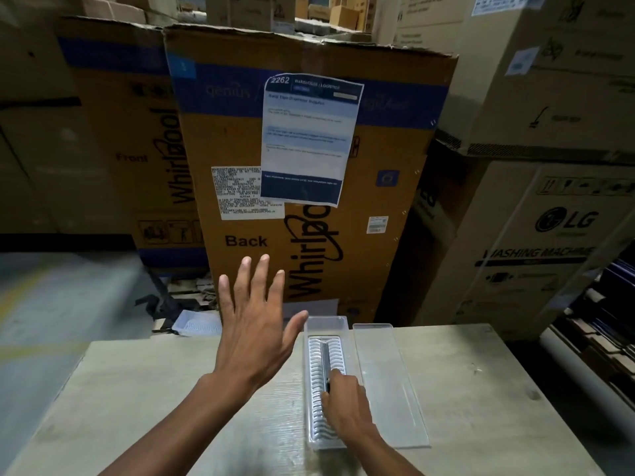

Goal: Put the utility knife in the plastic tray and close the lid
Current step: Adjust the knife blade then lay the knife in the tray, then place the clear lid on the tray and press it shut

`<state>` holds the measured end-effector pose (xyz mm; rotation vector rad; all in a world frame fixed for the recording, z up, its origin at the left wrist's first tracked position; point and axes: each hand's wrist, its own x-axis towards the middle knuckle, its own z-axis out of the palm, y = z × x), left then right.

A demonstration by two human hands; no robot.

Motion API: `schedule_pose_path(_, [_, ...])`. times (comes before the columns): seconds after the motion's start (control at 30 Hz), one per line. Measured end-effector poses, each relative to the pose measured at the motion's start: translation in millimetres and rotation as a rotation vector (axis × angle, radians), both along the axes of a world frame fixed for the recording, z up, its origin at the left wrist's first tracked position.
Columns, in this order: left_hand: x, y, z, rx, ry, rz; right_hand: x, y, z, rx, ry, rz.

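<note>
A clear plastic tray (314, 400) with a ribbed floor lies lengthwise on the pale wooden table (154, 407). A slim grey utility knife (324, 355) rests along the tray's middle. My right hand (345, 396) is over the near half of the tray, its fingers closed on the knife's near end. The tray's clear lid (388, 383) lies flat on the table just to the right, touching the tray. My left hand (256, 324) hovers to the left of the tray, fingers spread, holding nothing.
Large cardboard appliance boxes (302, 159) stand right behind the table, one with a printed sheet (307, 139) taped on it. More boxes (536, 235) are stacked at the right. Grey floor with a small clear item (196, 324) lies to the left.
</note>
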<state>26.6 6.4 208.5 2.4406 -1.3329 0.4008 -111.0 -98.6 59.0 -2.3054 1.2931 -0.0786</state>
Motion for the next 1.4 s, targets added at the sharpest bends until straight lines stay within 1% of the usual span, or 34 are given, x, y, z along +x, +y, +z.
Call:
schedule_pose_path(0.23, [4.9, -2.6, -10.5, -0.035, 0.068, -0.034, 15.1, -4.4, -38.8, -0.063, 0.140, 0.010])
schedule_pose_path(0.37, [8.3, -3.1, -23.3, -0.011, 0.091, -0.038, 17.7, -5.9, -47.9, -0.067, 0.156, 0.009])
schedule_pose_path(0.7, [4.0, -9.5, -41.8, 0.034, 0.168, -0.070, 13.0, -4.2, -56.5, -0.101, 0.112, 0.025])
schedule_pose_path(0.8, [-0.1, -14.0, -45.4, 0.026, 0.191, -0.086, 10.5, -3.3, -43.6, -0.072, 0.056, 0.002])
schedule_pose_path(0.87, [-1.6, -15.9, -45.7, 0.023, 0.210, -0.089, 7.0, -9.3, -22.0, -0.061, -0.085, -0.069])
schedule_pose_path(0.97, [-4.0, -17.6, -48.8, 0.068, 0.240, -0.077, -9.4, -31.6, 15.3, -0.066, -0.336, -0.229])
schedule_pose_path(1.03, [-6.6, -17.9, -54.6, 0.093, 0.251, -0.078, -28.1, -52.7, 26.4, -0.105, -0.389, -0.289])
schedule_pose_path(1.1, [-11.1, -18.4, -63.3, 0.111, 0.255, -0.093, -48.8, -68.4, 22.1, -0.119, -0.348, -0.305])
schedule_pose_path(1.2, [-19.9, -19.5, -75.8, 0.137, 0.267, -0.116, -72.7, -74.8, -8.6, -0.068, -0.206, -0.272])
schedule_pose_path(1.3, [-25.9, -22.8, -83.0, 0.166, 0.274, -0.131, -82.8, -71.1, -41.6, -0.014, -0.084, -0.153])
schedule_pose_path(1.4, [-27.9, -23.3, -84.7, 0.174, 0.273, -0.134, -82.2, -65.4, -55.1, -0.019, 0.081, -0.051])
